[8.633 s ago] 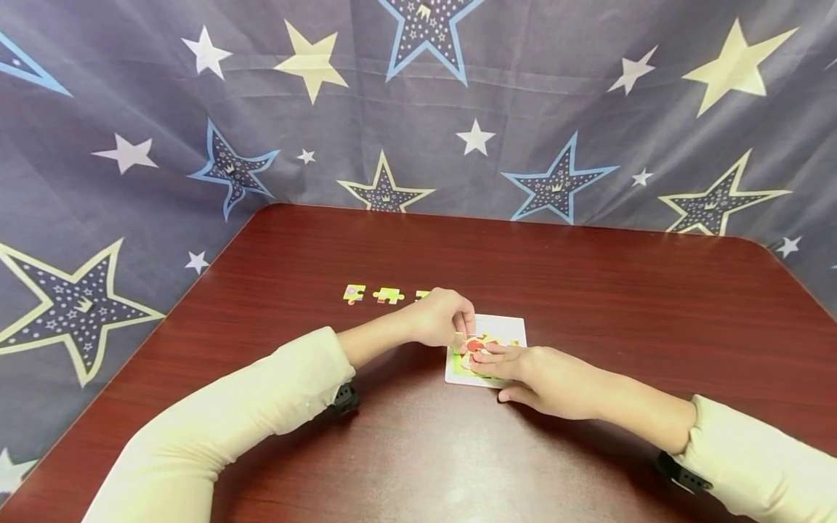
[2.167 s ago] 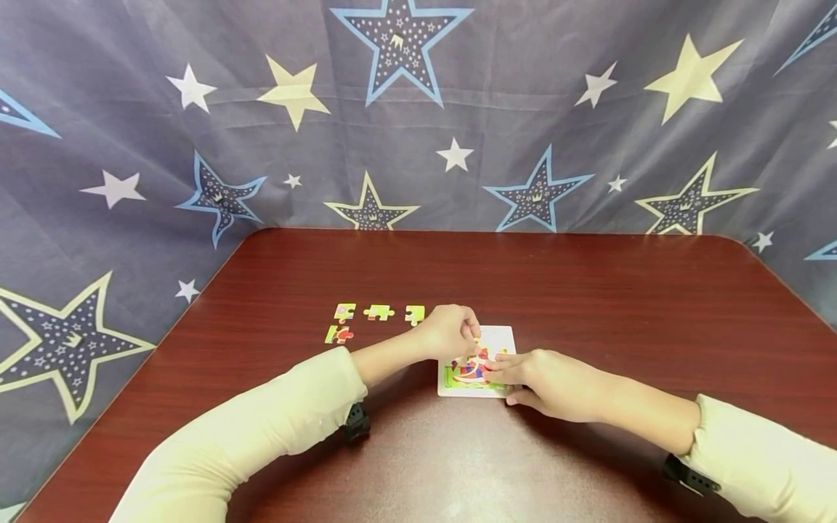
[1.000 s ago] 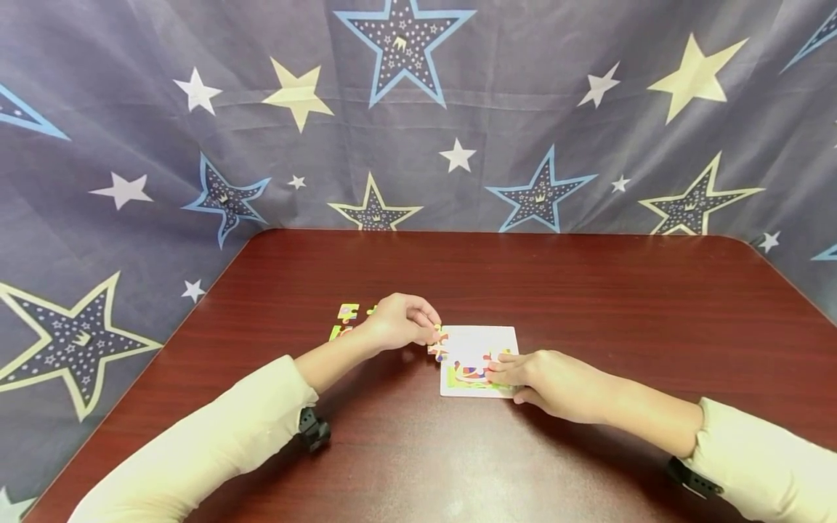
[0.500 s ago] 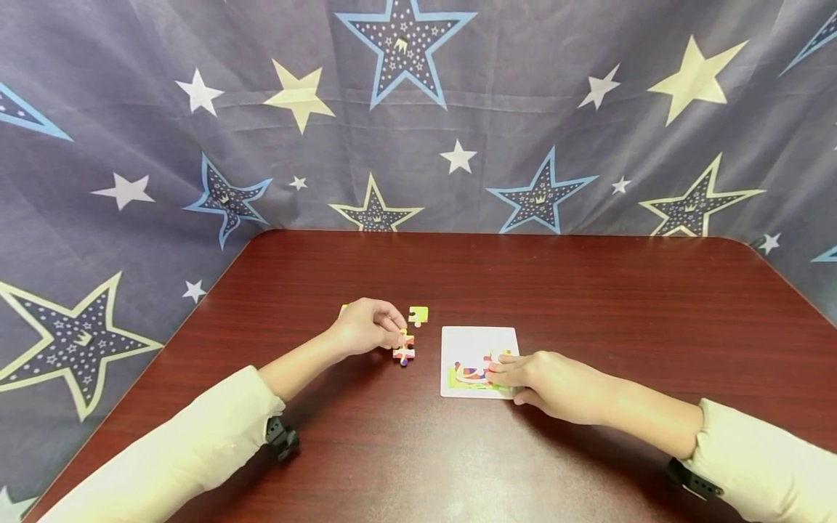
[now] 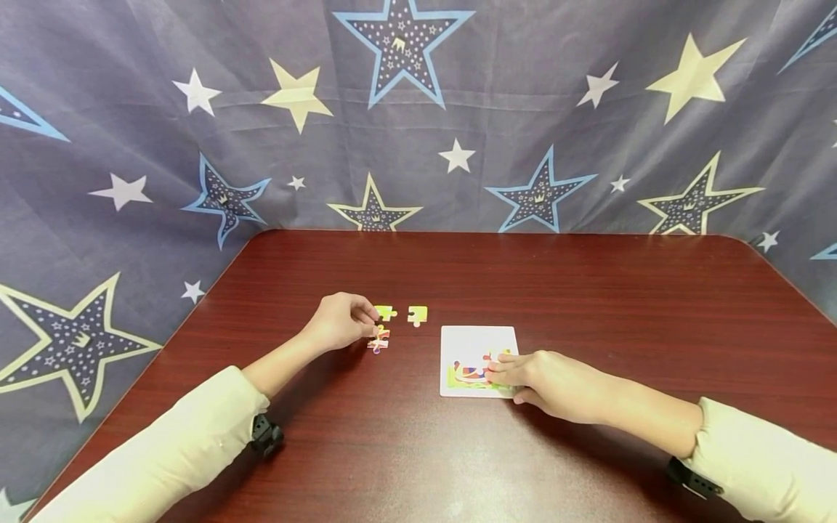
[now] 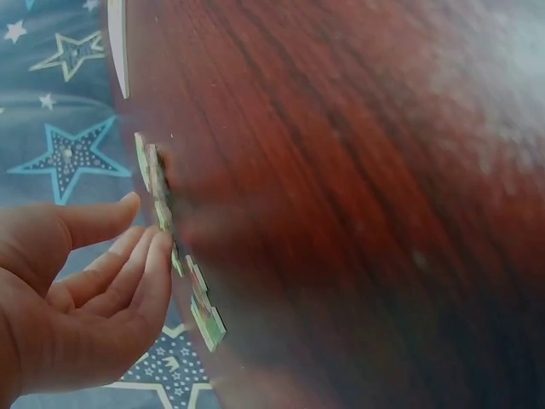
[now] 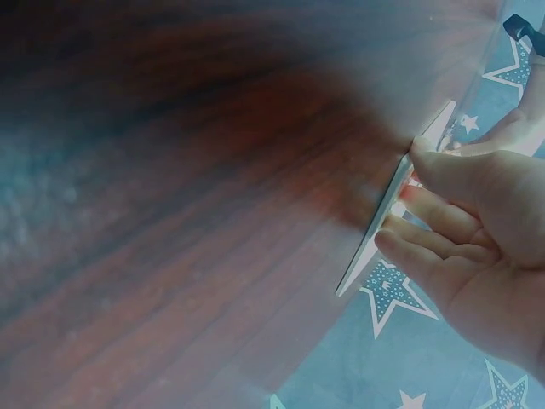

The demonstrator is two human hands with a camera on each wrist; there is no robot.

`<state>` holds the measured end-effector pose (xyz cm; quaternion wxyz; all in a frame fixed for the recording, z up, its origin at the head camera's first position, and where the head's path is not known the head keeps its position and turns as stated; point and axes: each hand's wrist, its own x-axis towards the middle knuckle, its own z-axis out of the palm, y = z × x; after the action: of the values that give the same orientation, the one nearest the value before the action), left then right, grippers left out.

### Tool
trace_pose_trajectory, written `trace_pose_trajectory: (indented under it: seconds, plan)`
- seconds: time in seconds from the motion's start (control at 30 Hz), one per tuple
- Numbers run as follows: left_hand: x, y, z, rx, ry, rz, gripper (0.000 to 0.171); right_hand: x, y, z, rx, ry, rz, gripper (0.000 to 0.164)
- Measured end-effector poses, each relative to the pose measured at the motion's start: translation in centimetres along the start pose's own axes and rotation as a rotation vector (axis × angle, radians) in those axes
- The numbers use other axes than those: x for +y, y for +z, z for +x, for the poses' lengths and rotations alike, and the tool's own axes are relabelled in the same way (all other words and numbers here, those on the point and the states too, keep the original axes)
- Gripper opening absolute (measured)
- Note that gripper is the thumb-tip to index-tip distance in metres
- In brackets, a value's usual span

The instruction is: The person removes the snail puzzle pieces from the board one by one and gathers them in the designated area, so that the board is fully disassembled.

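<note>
In the head view, my left hand (image 5: 343, 319) is beside an upright strip of red, white and yellow jigsaw piece (image 5: 378, 340) left of the board. In the left wrist view, the thumb stands apart from the fingers, whose tips are close to the pieces (image 6: 162, 200) on the table. My right hand (image 5: 543, 381) rests straight fingers on the lower right of a white puzzle board (image 5: 467, 338), its thumb at the board's edge. Green, red and blue pieces line the lower part of the board; some lie hidden under the fingers.
Two yellow-green jigsaw pieces, a middle piece (image 5: 386, 313) and a right-hand piece (image 5: 417, 315), lie behind the left hand's work. That hand hides pieces farther left. The dark red table (image 5: 418, 450) reaches back to a star-patterned cloth (image 5: 497, 94).
Over the last second, my left hand has carried the jigsaw piece from the board leftward to the loose pieces, and its thumb and fingers have parted. My right hand stays on the board.
</note>
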<state>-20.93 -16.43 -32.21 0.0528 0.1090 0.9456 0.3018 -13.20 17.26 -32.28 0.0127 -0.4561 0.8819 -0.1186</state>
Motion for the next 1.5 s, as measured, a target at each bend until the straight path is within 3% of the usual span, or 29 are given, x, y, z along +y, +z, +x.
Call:
trace_pose_trajectory:
  seconds: [0.33, 0.7, 0.83, 1.07, 1.27, 1.5]
  plan:
    - [0.5, 0.2, -0.7, -0.023, 0.109, 0.091, 0.023, 0.1, -0.1, 0.1, 0.006, -0.006, -0.006, 0.041]
    - [0.2, 0.1, -0.6, -0.027, 0.112, 0.076, 0.02, 0.0, -0.1, 0.2, -0.008, -0.001, -0.002, 0.042]
    - [0.7, 0.1, -0.3, -0.04, 0.145, 0.067, 0.023, 0.0, -0.2, 0.1, -0.013, 0.002, -0.007, 0.042]
    - [3.7, 1.0, 0.4, -0.106, 0.224, 0.036, 0.027, 0.1, -0.2, 0.1, -0.01, -0.003, -0.005, 0.042]
    - [6.6, 3.1, 0.9, -0.207, 0.318, 0.017, 0.031, 0.1, -0.4, 0.2, -0.025, 0.001, -0.003, 0.039]
    - [9.6, 5.5, 1.1, -0.301, 0.395, 0.071, 0.039, 0.1, -0.4, 0.2, -0.017, -0.004, -0.003, 0.041]
